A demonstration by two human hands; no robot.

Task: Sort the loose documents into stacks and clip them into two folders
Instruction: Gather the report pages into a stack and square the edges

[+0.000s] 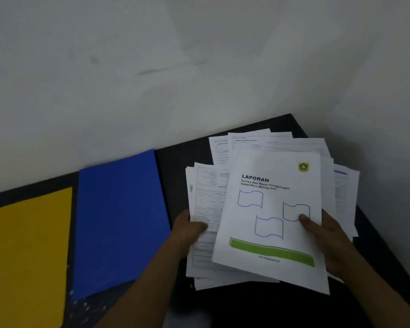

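White plaster wall (199, 67) fills the upper half of the view and meets a dark tabletop (175, 166) that runs along its base into a corner at the right. On the tabletop's left end lies a yellow folder (26, 252), closed and flat, cut off by the frame's left edge. Just beside it, to the right, lies a blue folder (121, 221), also closed, its far edge against the wall.

Right of the blue folder, and apart from it, a loose pile of printed documents (270, 143) is fanned out unevenly on the tabletop, sheets jutting out at several angles. On top sits a cover sheet (270, 233) headed "LAPORAN", with a yellow crest at its upper right corner, three blue-outlined wavy boxes and a green band near its lower edge.

The left hand (189, 233) grips the left side of the pile, thumb pressed on top of a form sheet (206, 209) and fingers hidden beneath the paper. The right hand (329, 237) holds the right edge of the cover sheet, thumb laid on its printed face beside one blue box, its fingers out of sight under the sheets.
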